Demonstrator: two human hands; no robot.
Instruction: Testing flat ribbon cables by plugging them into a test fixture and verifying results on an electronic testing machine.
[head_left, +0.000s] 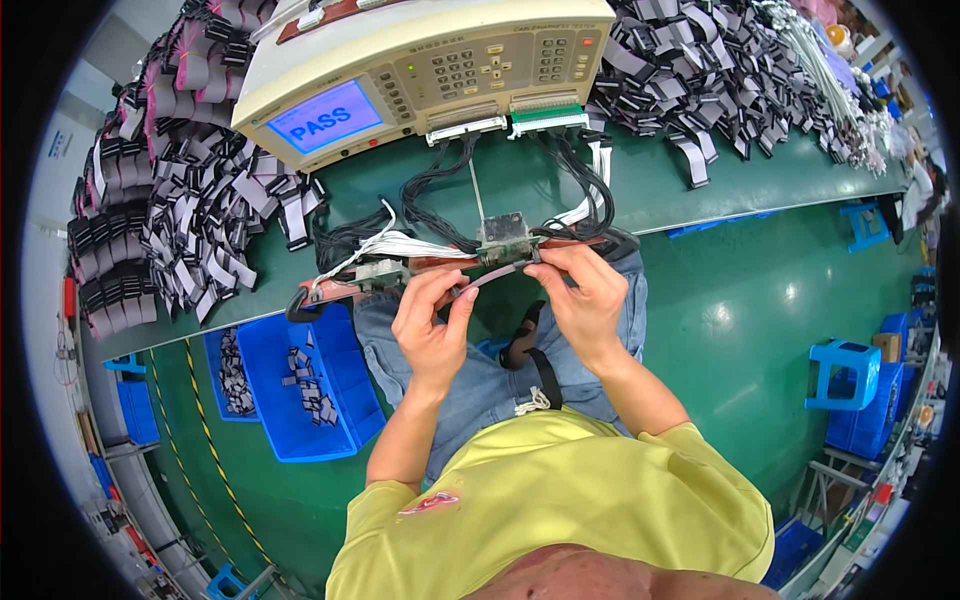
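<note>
My left hand (432, 322) and my right hand (580, 295) hold the two ends of a short grey flat ribbon cable (495, 275) at the front edge of the green bench (640, 185). The left end of the cable is near a small connector fixture (378, 272). The right end is just below a second small circuit-board fixture (503, 236). Black and white wire bundles (440, 190) run from both fixtures up to a beige cable tester (420, 60) with a lit blue screen (325, 117).
Heaps of grey ribbon cables lie on the bench at the left (180, 200) and at the back right (720, 70). A blue bin (300, 390) with a few cables stands on the floor at my left. Blue stools (845, 370) stand at the right.
</note>
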